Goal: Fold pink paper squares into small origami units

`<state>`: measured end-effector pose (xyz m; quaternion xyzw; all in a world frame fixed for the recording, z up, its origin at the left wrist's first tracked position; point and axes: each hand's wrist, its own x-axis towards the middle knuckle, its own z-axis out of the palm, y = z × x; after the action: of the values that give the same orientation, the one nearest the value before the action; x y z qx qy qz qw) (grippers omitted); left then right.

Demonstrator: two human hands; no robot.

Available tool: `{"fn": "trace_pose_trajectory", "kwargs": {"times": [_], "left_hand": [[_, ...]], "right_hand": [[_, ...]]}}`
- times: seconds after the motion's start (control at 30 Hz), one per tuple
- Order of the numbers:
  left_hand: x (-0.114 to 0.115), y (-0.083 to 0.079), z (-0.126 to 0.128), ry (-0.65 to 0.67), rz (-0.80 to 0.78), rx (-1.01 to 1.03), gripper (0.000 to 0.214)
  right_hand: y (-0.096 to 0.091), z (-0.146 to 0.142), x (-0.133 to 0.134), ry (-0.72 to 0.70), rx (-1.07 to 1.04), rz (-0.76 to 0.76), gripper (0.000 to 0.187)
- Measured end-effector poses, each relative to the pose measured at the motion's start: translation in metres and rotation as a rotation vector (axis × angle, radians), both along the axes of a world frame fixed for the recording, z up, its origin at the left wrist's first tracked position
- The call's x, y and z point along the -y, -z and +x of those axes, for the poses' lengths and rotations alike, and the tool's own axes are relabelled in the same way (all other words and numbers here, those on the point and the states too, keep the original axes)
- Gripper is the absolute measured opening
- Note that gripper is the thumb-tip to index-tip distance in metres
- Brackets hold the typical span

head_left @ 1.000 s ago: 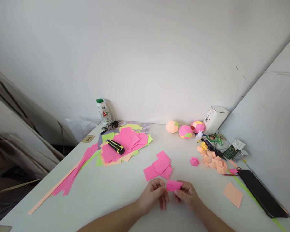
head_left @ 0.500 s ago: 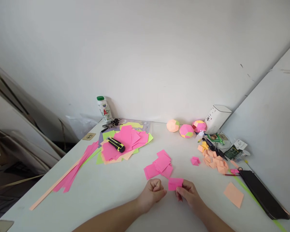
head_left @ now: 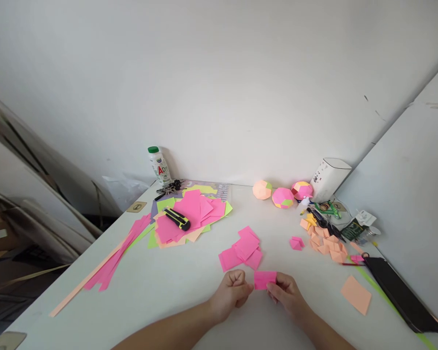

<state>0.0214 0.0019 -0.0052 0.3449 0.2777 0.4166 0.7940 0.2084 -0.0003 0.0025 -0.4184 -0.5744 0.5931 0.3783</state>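
A small folded pink paper piece [head_left: 264, 280] is pinched between the thumb and fingers of my right hand [head_left: 286, 291], at its right side. My left hand [head_left: 233, 291] is curled into a fist, with its thumb tip right by the paper's left edge. Whether the thumb touches that edge I cannot make out; no other thing shows in the fist. Just beyond both hands lies a loose pile of pink paper squares [head_left: 245, 245]. Farther right sits a folded pink paper unit [head_left: 297, 243].
A utility knife [head_left: 177, 219] rests on stacked coloured paper [head_left: 193, 209] at the back left. Paper strips [head_left: 117, 255] lie left. Paper balls [head_left: 282, 198] stand by the wall, near folded peach units [head_left: 328, 243]. A peach sheet [head_left: 356, 294] and black case [head_left: 401, 294] are right.
My left hand has come closer to the pink paper piece, narrowing the gap at its left edge. The piece is tilted slightly differently in my right hand.
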Motion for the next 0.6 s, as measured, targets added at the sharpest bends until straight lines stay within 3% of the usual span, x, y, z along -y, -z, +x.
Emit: {"fn": "trace_pose_trajectory", "kwargs": {"times": [0.23, 0.6], "left_hand": [[0.002, -0.0018, 0.0041, -0.031, 0.121, -0.03, 0.042], [0.0012, 0.0025, 0.0043, -0.043, 0.118, -0.152, 0.048]], "right_hand": [[-0.0004, -0.0012, -0.0011, -0.035, 0.007, 0.045, 0.034], [-0.003, -0.0031, 0.0023, -0.015, 0.068, 0.058, 0.034]]}}
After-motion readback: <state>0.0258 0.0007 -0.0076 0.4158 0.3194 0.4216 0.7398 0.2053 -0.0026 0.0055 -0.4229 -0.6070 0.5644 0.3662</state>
